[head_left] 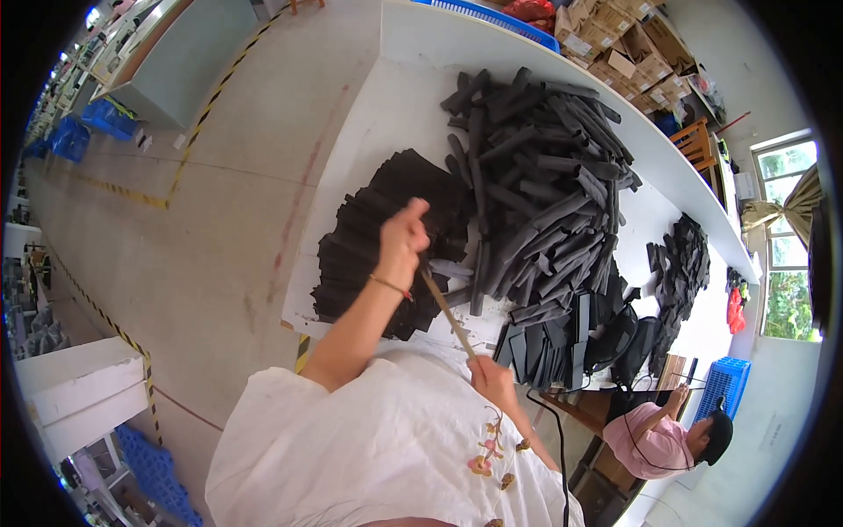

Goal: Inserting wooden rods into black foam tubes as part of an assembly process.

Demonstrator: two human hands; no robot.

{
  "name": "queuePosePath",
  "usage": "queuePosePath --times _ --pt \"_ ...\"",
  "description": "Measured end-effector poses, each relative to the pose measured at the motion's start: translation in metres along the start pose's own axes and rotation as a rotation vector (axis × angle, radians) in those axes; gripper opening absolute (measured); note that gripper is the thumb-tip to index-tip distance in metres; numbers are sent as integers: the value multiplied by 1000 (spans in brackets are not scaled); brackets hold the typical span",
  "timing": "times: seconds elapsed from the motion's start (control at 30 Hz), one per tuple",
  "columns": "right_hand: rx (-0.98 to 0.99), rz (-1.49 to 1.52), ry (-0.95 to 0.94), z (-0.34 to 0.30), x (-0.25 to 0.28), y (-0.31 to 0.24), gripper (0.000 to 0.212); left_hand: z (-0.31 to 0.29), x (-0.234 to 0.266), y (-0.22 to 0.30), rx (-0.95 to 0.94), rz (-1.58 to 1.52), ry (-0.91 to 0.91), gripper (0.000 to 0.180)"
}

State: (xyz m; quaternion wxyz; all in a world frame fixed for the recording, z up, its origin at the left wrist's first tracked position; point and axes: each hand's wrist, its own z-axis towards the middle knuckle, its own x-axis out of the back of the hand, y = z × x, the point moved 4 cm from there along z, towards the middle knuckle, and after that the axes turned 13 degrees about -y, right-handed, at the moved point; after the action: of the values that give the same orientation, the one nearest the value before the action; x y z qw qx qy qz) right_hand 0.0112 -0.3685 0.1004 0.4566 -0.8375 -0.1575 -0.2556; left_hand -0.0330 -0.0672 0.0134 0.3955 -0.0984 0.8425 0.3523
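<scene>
Stick (pixel 450 316), thin and tan, slants between the two hands: lower end in the right hand (pixel 493 383), upper end near the heel of the left hand (pixel 405 241). Long axis runs up and leftward from the right fist. Right fingers are clenched round the stick. Left fingers are curled and blurred; a dark bit meets the stick's tip just below, but can't tell whether they pinch it. Left hand is nearer the fanned stack of flat black pieces (pixel 351 255), right over it. Big heap of dark grey rolled tubes (pixel 553 189) lies just right of that stack, farther from the right hand.

Surface: white table (pixel 411 114) with raised edge; more black pieces (pixel 680 263) in a smaller heap toward the far right. Room: co-worker in pink top (pixel 654 443) at lower right, blue crate (pixel 724 386) beside; cardboard boxes (pixel 628 53) beyond the edge, window (pixel 788 272) right, striped floor tape (pixel 211 105) left.
</scene>
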Motion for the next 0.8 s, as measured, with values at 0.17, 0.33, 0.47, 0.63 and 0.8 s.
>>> queuePosePath --times 0.17,0.33,0.47,0.63,0.8 --pt "33 75 -76 -28 15 -12 13 21 19 84 -302 -44 -56 30" --pt "-27 213 35 -7 39 -11 15 -9 15 55 -178 371 44 52" --pt "-40 205 27 -1 41 -8 15 -53 -12 -12 272 190 -74 80" --pt "-37 199 -22 -6 30 -7 15 -18 -33 -17 406 -314 -598 38" --pt "-72 411 -218 -16 34 -5 15 6 -30 -8 308 -377 -490 20"
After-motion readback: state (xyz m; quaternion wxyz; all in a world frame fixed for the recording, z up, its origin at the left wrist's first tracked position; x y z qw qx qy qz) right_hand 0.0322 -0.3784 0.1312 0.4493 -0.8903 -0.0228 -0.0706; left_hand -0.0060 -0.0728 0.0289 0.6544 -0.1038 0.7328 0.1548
